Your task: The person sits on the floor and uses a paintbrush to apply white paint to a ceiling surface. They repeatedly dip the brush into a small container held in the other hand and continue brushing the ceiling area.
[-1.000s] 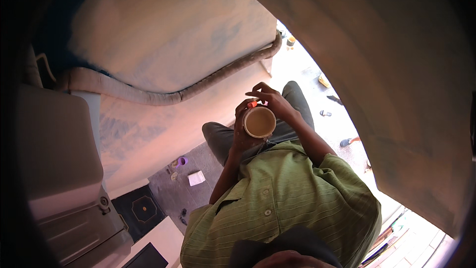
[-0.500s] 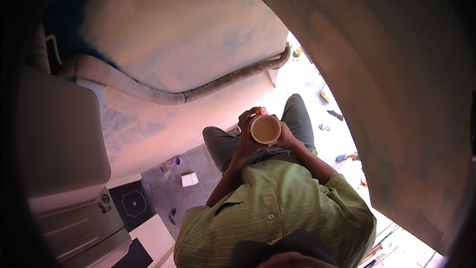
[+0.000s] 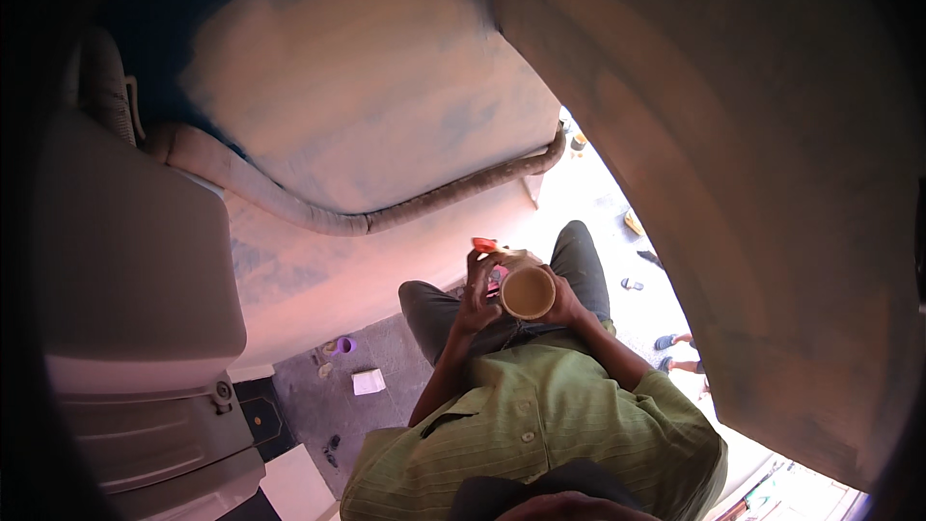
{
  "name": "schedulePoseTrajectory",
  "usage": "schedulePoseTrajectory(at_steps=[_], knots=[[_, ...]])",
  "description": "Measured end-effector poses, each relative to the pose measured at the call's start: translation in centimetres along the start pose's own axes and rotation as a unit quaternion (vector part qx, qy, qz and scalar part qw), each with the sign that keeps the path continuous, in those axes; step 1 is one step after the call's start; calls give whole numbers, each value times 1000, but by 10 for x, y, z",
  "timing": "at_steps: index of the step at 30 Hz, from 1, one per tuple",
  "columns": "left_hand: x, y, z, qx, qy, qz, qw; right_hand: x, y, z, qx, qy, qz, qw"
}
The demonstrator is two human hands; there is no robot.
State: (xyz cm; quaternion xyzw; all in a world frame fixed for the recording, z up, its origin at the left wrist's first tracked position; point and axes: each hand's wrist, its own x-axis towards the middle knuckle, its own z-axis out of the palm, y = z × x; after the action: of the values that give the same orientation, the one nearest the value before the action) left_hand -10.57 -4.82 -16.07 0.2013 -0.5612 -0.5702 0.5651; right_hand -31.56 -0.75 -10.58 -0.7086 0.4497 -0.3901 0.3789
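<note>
Above my lap, my right hand (image 3: 567, 299) grips a round open container (image 3: 528, 293) from its right side. Tan liquid, like paint, fills the container to a level I cannot judge. My left hand (image 3: 475, 297) is raised at the container's left, its fingers closed on a paintbrush (image 3: 485, 245) with a red part and a pale end that reaches over the container's far side. A small pink patch shows between the left hand and the container; I cannot make out what it is.
Ahead is a wall (image 3: 338, 68) with patchy light paint over dark blue. A thick wrapped pipe (image 3: 415, 212) runs along it. A bulky grey unit (image 3: 135, 251) stands at left, a brown panel (image 3: 714, 212) at right. Below lie a purple cup (image 3: 345, 344) and white sheet (image 3: 367, 382); another person's feet (image 3: 666, 342) show.
The left hand has come away from the container's side and lifted the paintbrush to the far left of it. The right hand still holds the container. My view has shifted slightly.
</note>
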Motion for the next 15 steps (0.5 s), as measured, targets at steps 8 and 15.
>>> schedulePoseTrajectory(at_steps=[8, 15], knots=[[34, 5, -13, -39, 249, -26, 967, -6, -4, -7, -14, -41, -1, 999], [48, -33, -22, -146, 396, -72, 904, -12, 0, -3, 0, -59, 59, 997]])
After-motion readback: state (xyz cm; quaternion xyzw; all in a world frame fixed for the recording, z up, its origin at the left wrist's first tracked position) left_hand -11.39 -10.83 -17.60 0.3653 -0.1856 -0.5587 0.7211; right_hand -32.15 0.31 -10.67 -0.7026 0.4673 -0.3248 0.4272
